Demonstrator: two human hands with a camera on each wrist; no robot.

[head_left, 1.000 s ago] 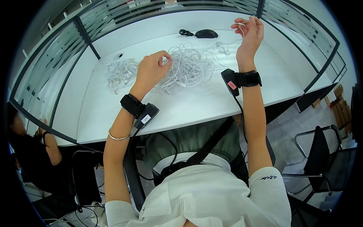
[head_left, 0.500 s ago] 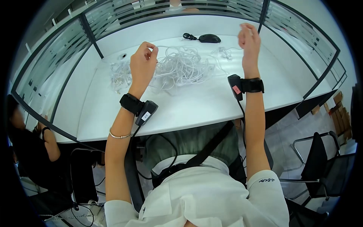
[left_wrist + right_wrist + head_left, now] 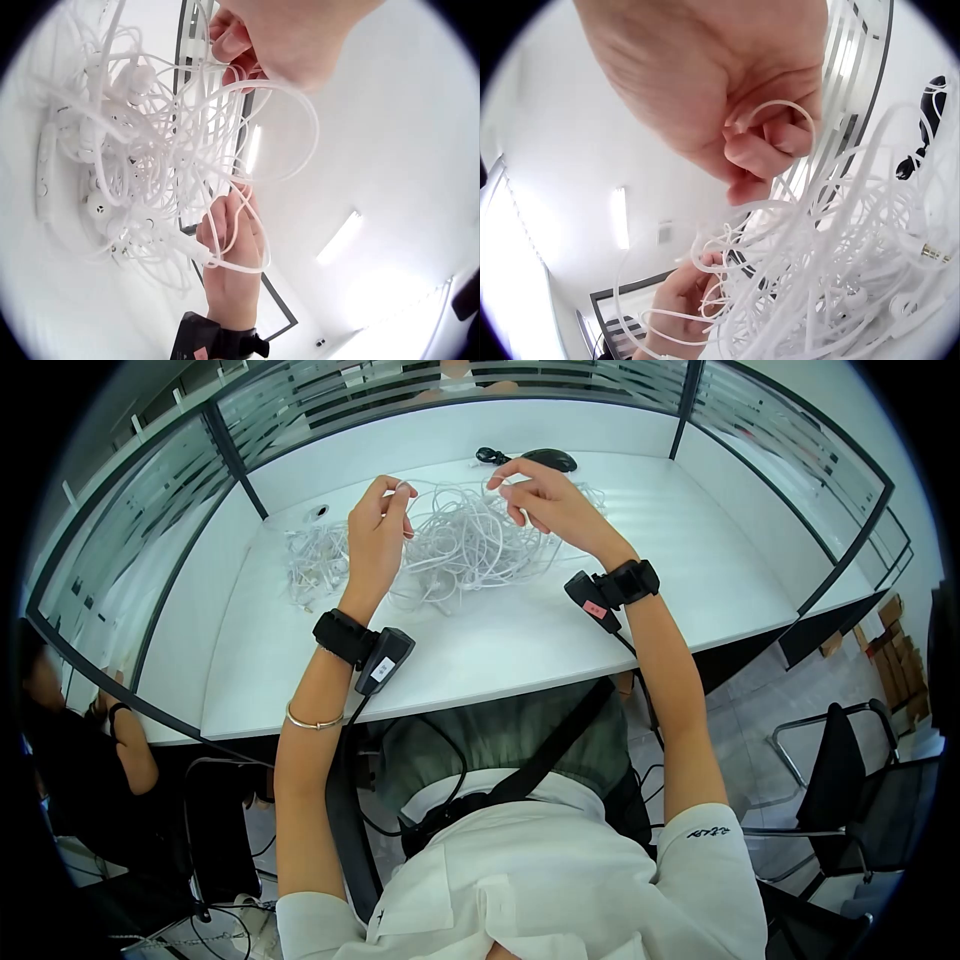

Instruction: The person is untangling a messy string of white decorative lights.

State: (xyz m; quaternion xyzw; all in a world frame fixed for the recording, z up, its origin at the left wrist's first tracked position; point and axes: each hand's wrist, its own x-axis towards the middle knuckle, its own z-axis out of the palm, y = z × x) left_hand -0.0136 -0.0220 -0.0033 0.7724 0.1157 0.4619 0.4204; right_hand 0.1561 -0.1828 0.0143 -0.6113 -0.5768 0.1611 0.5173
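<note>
A large tangle of white earphone cables [image 3: 465, 545] lies on the white desk, with earbuds [image 3: 855, 298] and a metal plug [image 3: 934, 253] showing among the strands. At the left side of the tangle, my left hand [image 3: 376, 545] pinches a strand between thumb and fingers; loops rise from the heap towards it in the left wrist view. My right hand [image 3: 560, 510] is over the tangle's right side. Its fingers [image 3: 754, 154] are curled on a thin white cable that arcs out from them in the right wrist view.
A smaller heap of white earphones [image 3: 315, 565] lies left of the tangle. Behind my right hand is a black mouse [image 3: 552, 458] with its cord bundled. Low partitions [image 3: 600, 428] enclose the desk [image 3: 480, 645]. Another person [image 3: 95, 760] sits at left.
My right hand has come back from the far right, moving left and nearer to the tangle. My left hand has shifted slightly left from over the tangle, still pinching a strand.
</note>
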